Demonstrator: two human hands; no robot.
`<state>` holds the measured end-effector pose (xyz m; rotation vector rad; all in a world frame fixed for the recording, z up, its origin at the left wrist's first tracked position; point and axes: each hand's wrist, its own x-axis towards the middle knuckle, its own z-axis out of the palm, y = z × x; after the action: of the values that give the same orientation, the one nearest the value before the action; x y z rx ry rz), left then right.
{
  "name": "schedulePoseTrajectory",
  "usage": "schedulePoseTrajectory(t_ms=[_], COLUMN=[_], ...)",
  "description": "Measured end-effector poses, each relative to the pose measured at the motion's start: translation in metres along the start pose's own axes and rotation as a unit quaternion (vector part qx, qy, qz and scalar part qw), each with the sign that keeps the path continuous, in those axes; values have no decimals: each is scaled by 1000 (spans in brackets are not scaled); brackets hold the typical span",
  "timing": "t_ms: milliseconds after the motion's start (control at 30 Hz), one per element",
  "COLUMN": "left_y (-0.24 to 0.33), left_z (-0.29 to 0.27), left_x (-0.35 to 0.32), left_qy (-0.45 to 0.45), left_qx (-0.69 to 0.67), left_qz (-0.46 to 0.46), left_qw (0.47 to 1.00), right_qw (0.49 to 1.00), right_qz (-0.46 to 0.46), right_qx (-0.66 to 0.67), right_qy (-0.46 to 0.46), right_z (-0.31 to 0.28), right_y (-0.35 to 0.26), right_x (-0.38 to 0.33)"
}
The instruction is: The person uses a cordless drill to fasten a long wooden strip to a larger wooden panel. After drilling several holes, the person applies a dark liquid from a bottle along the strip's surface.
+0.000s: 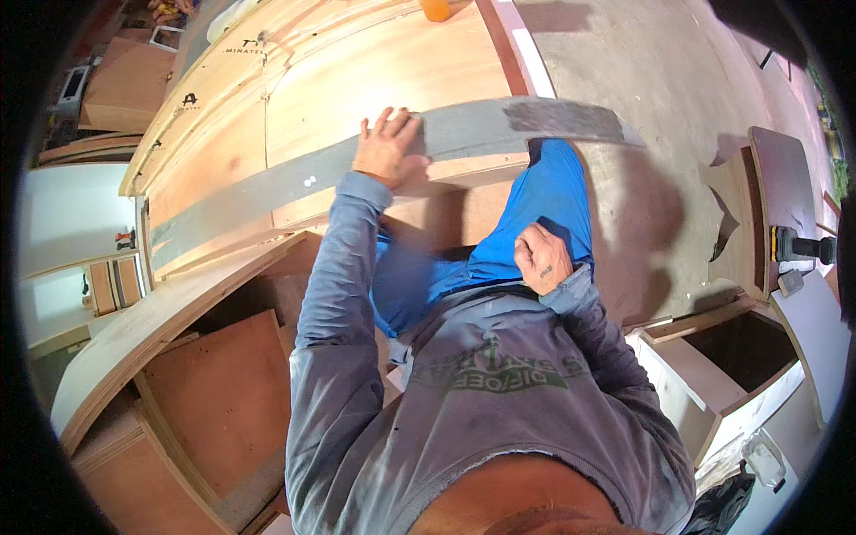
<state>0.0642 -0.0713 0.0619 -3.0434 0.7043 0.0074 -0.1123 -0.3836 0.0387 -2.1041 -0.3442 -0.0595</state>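
Note:
My left hand (388, 147) lies flat, fingers spread, on a long grey strip (267, 192) that runs across stacked plywood sheets (374, 71). My right hand (542, 259) is closed in a loose fist and rests on my thigh in blue trousers (553, 201), holding nothing that I can see. My grey sweatshirt fills the lower middle of the view. The strip's right end (571, 120) sticks out past the plywood over the concrete floor.
A plywood cabinet frame (214, 392) stands at lower left. An open white-edged box (731, 357) sits at lower right. A dark power tool (798, 248) lies on a board at right. An orange object (435, 9) is at the top edge.

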Motion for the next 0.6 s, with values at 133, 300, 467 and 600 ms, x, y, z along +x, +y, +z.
schedulePoseTrajectory(t_ms=[133, 300, 467, 600], left_y=[-27, -30, -11, -15], left_z=[8, 47, 46, 50], left_x=[-15, -32, -28, -33], left_qy=[9, 147, 191, 212], left_qx=[-72, -103, -124, -147], left_qz=[-21, -37, -102, -135], left_qw=[997, 983, 968, 957], right_qw=[997, 984, 978, 715], right_qz=[29, 39, -56, 289], right_qx=[39, 139, 131, 635], right_qy=[62, 101, 151, 34], right_z=[11, 7, -29, -19], right_y=[5, 3, -14, -19], right_x=[8, 63, 203, 336])
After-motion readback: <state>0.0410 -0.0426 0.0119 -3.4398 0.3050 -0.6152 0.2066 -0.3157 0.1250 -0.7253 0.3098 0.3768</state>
